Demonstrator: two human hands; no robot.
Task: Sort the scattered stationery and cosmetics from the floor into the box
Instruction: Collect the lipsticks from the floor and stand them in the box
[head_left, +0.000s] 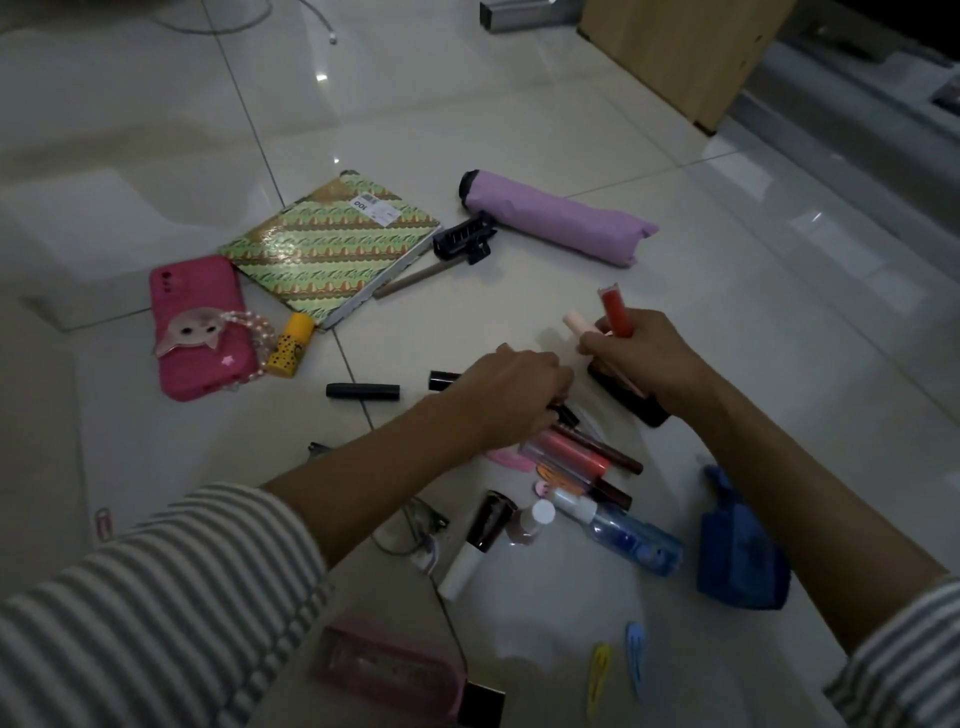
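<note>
Low in the frame, a yellow snap hair clip (600, 670) and a blue cloth pouch (737, 551) lie on the pale tiled floor (753, 322). Above them sits a heap of lip-gloss tubes and pencils (576, 457). My left hand (514, 389) dips into it with its fingers curled under, and I cannot tell whether they hold anything. Just right of it, my right hand (639, 358) has its fingers wrapped tight round a red translucent lip-gloss tube (615, 312) and a pale pink stick (574, 321).

I judge this to be the gathering step. The next move needs the box, which I cannot see. A black capped tube (363, 391) waits at mid-frame. Farther off, a pink phone case (200, 327), a green patterned notebook (332, 249) and a lilac folded umbrella (556, 218) clutter the upper reach.
</note>
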